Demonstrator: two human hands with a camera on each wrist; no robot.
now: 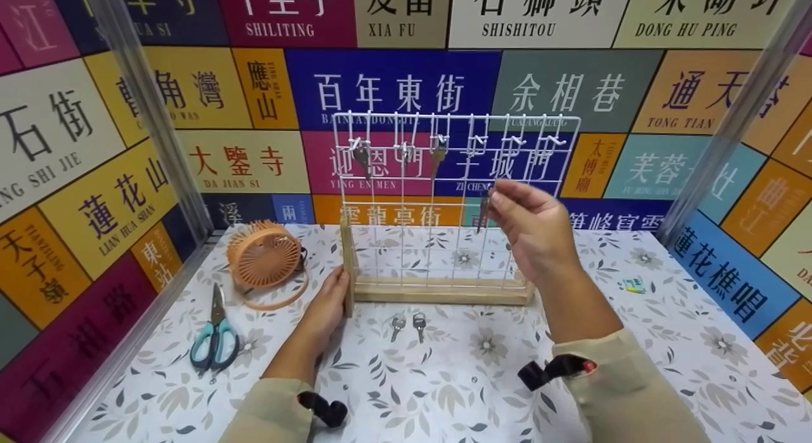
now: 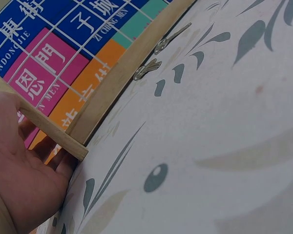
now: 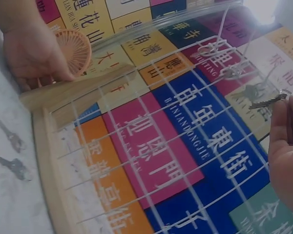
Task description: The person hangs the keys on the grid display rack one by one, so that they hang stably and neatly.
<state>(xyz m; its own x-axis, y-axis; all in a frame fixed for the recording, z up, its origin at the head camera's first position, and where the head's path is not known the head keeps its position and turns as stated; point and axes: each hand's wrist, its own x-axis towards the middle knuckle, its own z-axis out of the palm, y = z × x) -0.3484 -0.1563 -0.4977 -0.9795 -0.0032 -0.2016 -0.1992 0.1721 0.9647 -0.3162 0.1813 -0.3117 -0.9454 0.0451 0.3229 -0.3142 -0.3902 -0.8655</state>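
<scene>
A white wire grid rack [image 1: 466, 247] stands in a wooden base [image 1: 438, 295] on the table. My left hand [image 1: 327, 306] grips the wooden post [image 1: 347, 265] at its left end; in the left wrist view, fingers show behind the post [image 2: 51, 129]. In front of the grid, my right hand [image 1: 539, 230] pinches a key [image 1: 483, 213] between thumb and fingertips, pointing down below the hooks. Keys hang from the upper left hooks: a dark one [image 1: 363, 158], a silver one [image 1: 405, 152] and a brassy one [image 1: 438, 156]. Two keys [image 1: 398, 327] [image 1: 419, 327] lie before the base.
Left of the rack are an orange fan [image 1: 265, 259] and blue-handled scissors [image 1: 214, 335]. A small green-and-white packet [image 1: 633, 285] lies to the right. Lettered panels [image 1: 393, 81] rise behind the flowered tabletop [image 1: 444, 392].
</scene>
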